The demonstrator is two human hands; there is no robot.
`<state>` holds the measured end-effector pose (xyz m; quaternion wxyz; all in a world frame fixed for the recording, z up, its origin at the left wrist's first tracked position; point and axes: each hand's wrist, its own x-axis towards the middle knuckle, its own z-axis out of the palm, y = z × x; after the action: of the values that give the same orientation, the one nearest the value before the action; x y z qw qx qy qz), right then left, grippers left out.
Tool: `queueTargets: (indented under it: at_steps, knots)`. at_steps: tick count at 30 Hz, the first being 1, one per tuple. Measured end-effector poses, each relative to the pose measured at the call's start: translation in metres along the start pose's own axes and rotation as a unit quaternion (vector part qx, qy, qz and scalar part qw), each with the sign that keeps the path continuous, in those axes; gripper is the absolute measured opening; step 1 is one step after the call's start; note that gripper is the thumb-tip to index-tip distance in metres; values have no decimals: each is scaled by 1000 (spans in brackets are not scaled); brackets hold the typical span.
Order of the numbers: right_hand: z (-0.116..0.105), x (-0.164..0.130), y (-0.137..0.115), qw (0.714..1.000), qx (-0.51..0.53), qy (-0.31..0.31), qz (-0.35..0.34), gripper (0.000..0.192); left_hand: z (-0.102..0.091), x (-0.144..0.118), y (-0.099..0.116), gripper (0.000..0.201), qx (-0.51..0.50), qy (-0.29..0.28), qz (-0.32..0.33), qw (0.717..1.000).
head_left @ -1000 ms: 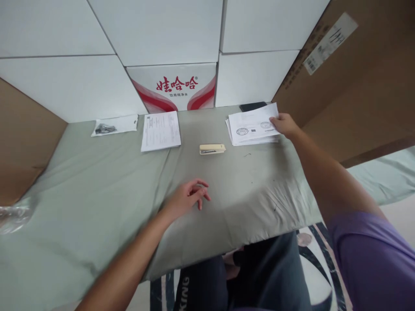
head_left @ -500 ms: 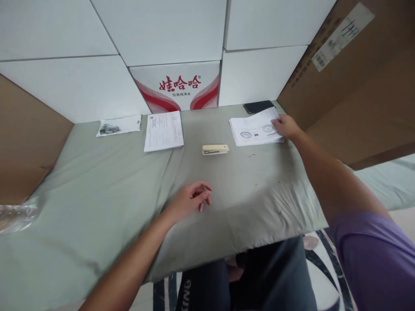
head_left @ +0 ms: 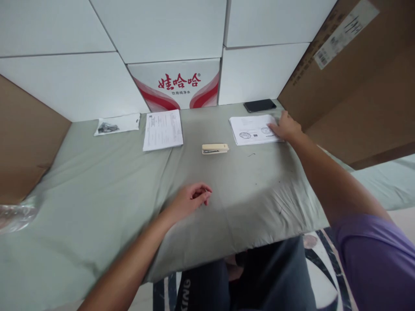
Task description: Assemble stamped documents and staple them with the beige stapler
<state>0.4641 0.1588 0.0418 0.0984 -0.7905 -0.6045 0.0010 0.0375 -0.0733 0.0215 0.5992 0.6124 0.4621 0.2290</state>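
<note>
Head view. Clock positions are read from the cream-coloured plastic stapler, with 12 o'clock away from the person.

1. Paper pile, 2 o'clock. The stack of white printed paper sheets with round stamps lies flat on the tabletop covered in grey-green cloth. Half a second earlier, the top sheet's far right corner was raised; it has since come down. The black flat rectangular phone, just beyond the sheets, shows more fully as a result. The sheets appear to be settled into one even pile.

2. Right hand, between 2 and 3 o'clock. The thumb rests on the pile's right edge, with the index finger lifted apart from it. Whether the remaining fingers pinch paper from below cannot be told.

3. Left hand, 7 o'clock. The fingers have curled further inward; the hand is loose and unloaded, nearest the stapler.

4. Unchanged items. The stapler lies untouched between the two piles. The second stack of white printed forms remains at 10 o'clock, beside the white pouch with dark contents.
</note>
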Motion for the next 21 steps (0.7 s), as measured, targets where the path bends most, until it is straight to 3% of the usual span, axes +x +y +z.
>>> queueTargets:
  at_steps: [2, 4, 6, 8, 13, 21]
  knots:
    - [-5, -14, -6, 998, -22, 50, -41, 82, 0, 0, 1, 25, 20, 8, 10, 1000]
    - [-4, -31, -11, 988, -33, 78, -128, 77, 0, 0, 1, 23, 28, 8, 17, 999]
    - [3, -50, -15, 976, -33, 52, -210, 72, 0, -1, 1, 22, 33, 4, 16, 999]
    - [16, -66, -16, 968, -18, 6, -250, 70, 0, -1, 1, 22, 38, 4, 11, 999]
    - [39, -79, -13, 974, 10, -25, -224, 69, 0, -1, 1, 24, 34, 6, 10, 999]
    - [37, -75, -13, 974, -6, -42, -221, 72, -1, -2, 0, 25, 40, -2, 12, 999]
